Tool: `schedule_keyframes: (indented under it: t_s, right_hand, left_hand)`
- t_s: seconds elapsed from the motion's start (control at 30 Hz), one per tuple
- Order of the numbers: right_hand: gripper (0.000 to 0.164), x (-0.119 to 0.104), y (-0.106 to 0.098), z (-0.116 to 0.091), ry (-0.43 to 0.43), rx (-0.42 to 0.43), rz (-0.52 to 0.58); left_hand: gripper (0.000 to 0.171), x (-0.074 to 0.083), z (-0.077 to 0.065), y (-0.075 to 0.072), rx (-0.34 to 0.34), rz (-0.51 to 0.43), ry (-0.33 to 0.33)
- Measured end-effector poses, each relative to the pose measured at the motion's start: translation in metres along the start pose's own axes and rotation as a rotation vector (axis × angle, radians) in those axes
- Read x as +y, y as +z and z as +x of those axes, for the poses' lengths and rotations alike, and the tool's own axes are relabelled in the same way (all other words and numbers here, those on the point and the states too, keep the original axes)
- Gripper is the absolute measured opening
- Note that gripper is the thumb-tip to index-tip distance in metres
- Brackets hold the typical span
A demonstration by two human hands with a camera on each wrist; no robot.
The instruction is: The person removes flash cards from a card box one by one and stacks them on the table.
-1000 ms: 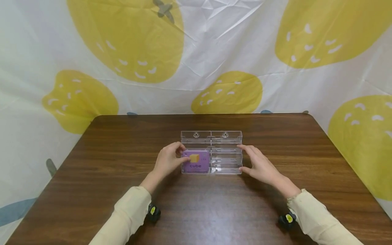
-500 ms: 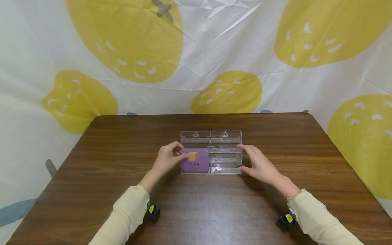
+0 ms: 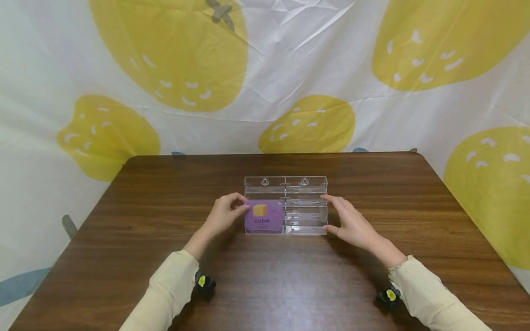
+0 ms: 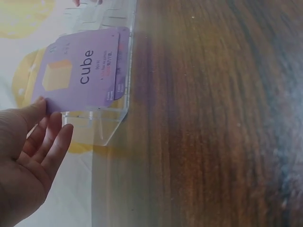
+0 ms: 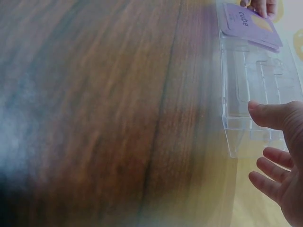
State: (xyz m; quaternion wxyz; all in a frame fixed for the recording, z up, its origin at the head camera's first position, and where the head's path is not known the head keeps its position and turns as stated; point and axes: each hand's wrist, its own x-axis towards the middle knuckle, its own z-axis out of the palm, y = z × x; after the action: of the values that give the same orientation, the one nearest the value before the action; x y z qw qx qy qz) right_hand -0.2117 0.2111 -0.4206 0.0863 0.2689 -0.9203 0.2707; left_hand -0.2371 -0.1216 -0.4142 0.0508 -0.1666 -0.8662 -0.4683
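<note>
A purple flash card [image 3: 265,223] printed with "cube" and a yellow cube stands tilted back in the front left pocket of a clear plastic card rack [image 3: 306,216]. At its upper left corner my left hand [image 3: 225,212] pinches the card, thumb on the printed face. Another purple card [image 4: 122,71] shows behind it in the left wrist view. My right hand [image 3: 352,220] rests against the rack's right side, thumb near the front corner and index finger farther back. Its fingers [image 5: 272,172] are spread and relaxed in the right wrist view.
The rack has stepped pockets in two columns and stands on a brown wood-grain table [image 3: 265,285]. Behind the table hangs a white cloth [image 3: 281,64] with yellow fruit prints. Small black wrist devices [image 3: 389,296] sit below both cream sleeves [image 3: 430,294].
My left thumb has slid up and left toward the card's corner, and the hand has drawn slightly left. The card's top edge has risen a little. My right hand has stayed put.
</note>
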Motion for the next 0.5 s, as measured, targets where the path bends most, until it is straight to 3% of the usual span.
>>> schedule_keyframes:
  t_s: [0.5]
  right_hand:
    - [0.076,0.0000,0.0005,0.0000,0.014,-0.014,0.026]
  left_hand:
    - [0.010,0.0070,-0.0030,-0.0058,0.067,-0.031,-0.001]
